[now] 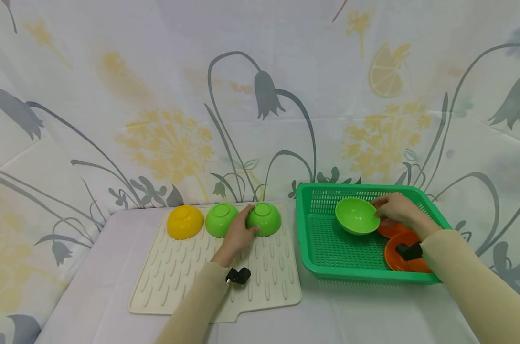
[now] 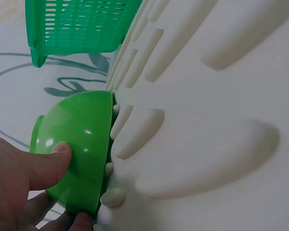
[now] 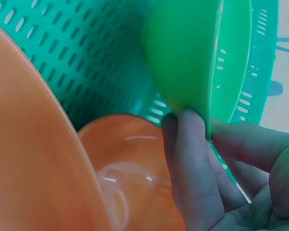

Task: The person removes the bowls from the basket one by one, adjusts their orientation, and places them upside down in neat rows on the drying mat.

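Observation:
My left hand (image 1: 239,235) grips an upturned green bowl (image 1: 266,220) at the right end of a row on the cream drying mat (image 1: 270,282). In the left wrist view its thumb presses the side of this bowl (image 2: 84,139), with the other fingers curled around below. Over the green basket (image 1: 371,274), my right hand (image 1: 397,210) pinches the rim of another green bowl (image 1: 356,216), its hollow side up and tilted. Thumb and fingers meet across that bowl's edge in the right wrist view. Orange dishes (image 3: 135,144) lie beneath and beside the right hand.
Left of the held bowl on the mat stand a second upturned green bowl (image 1: 220,220) and a yellow bowl (image 1: 185,223). An orange plate (image 1: 398,255) lies in the basket's right part. A patterned cloth (image 1: 178,95) hangs behind the table.

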Motion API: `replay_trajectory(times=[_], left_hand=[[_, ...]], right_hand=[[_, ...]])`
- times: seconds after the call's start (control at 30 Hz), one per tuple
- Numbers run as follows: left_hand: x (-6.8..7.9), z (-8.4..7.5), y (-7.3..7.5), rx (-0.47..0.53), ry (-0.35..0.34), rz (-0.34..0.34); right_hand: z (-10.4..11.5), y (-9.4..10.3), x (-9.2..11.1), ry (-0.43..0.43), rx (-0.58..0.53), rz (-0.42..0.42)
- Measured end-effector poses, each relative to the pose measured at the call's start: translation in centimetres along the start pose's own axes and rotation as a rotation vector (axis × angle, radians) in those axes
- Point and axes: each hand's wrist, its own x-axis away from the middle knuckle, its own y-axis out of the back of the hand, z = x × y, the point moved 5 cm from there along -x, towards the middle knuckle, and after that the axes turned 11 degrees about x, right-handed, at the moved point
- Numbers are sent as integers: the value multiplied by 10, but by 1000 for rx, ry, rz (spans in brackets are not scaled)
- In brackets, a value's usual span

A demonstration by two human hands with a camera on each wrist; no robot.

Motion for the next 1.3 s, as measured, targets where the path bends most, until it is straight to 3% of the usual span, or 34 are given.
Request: replay_trajectory(times=[0.43, 0.97, 1.3], left_hand=[[1, -2, -1, -13, -34, -13], [3, -8, 4, -86, -49, -25], [15, -26, 21, 8, -72, -33]], right_hand=[[14, 12, 15, 71, -83, -21], [43, 13, 40, 103, -63, -69], [64, 10, 55, 131, -1, -97]])
